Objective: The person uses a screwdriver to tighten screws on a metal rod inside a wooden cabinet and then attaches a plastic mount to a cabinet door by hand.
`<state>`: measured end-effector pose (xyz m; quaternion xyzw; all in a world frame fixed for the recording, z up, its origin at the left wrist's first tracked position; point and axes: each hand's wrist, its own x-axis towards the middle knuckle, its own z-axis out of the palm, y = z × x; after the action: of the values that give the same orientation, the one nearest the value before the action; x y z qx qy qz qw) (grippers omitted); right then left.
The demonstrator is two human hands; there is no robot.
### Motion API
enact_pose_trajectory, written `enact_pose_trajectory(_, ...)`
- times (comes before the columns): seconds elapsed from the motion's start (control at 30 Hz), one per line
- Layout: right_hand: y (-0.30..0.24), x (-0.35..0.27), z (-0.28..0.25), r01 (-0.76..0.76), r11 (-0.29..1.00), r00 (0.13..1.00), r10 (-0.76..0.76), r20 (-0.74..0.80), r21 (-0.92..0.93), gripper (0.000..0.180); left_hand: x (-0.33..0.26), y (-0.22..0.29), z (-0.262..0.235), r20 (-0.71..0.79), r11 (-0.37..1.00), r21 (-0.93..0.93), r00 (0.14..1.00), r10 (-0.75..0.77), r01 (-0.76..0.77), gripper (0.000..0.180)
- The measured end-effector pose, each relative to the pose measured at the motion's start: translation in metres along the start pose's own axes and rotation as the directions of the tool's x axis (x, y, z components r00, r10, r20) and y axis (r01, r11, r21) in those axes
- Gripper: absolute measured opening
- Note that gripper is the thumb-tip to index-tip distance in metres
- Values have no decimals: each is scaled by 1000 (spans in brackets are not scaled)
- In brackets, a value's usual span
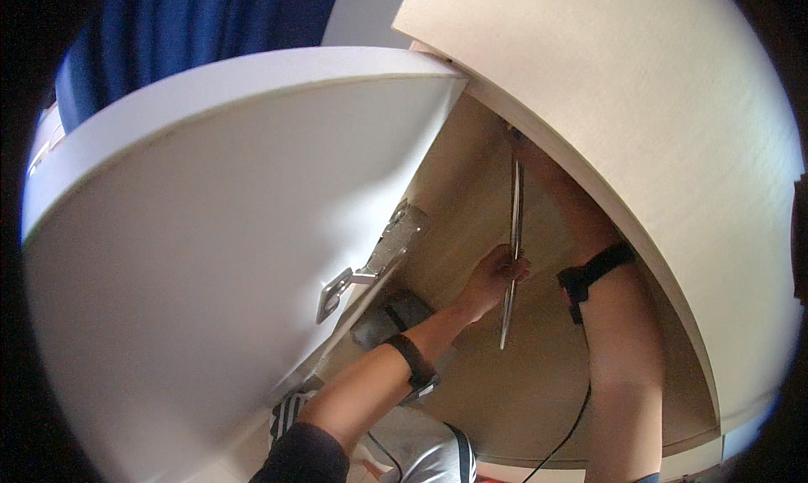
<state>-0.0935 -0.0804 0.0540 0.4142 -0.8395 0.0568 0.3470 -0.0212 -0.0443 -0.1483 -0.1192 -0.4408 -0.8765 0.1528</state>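
Have 1 slim, shiny metal rod [517, 205] inside an open cabinet [459, 188], set lengthwise against the tan inner panels from the shadowed upper corner down to a free lower end. Grip it with the left hand [497, 274], fingers curled closed around the shaft, nearer the lower end than the upper. Reach with the right hand [525, 149] to the upper end, deep in shadow; cannot tell the opening of its fingers or the firmness of any hold on the rod there. Wear 2 black straps with small dark devices, 1 on the left forearm [370, 390] and 1 on the right forearm [623, 340]. See a thin black cable [576, 416] hanging beside the right forearm. Notice a dark grey object [370, 323] just beyond the left forearm, too dim to identify. Find a silver hinge [336, 294] on the white door [210, 214], wide open at the left. See a pale panel [640, 87] curving across the right side, a blue curtain [202, 29] past the door, and, at the bottom, a dark sleeve [303, 458] and white clothing [427, 458] with black stripes.
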Motion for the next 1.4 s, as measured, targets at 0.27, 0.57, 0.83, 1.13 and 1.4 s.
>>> enact_pose_trajectory(0.27,-6,-3,3,-10,1000,1000,10,-3,12,31,-2,1,-10,-13,982,188,1000,4,-2,15)
enact_pose_trajectory(0.57,-12,-2,-3,-35,995,999,34,-14,-90,30,-8,1,-9,22,993,-65,995,-98,99,24)
enact_pose_trajectory(0.83,4,-26,-11,-29,997,998,33,-45,73,30,-13,7,-6,74,932,331,981,-180,146,20)
enact_pose_trajectory(1.13,-27,-156,-57,-213,930,931,286,-227,299,28,-133,31,2,-179,841,540,979,93,18,25)
enact_pose_trajectory(1.4,-151,-310,-187,135,572,924,222,-311,809,14,-307,150,79,-77,900,409,978,196,-149,24)
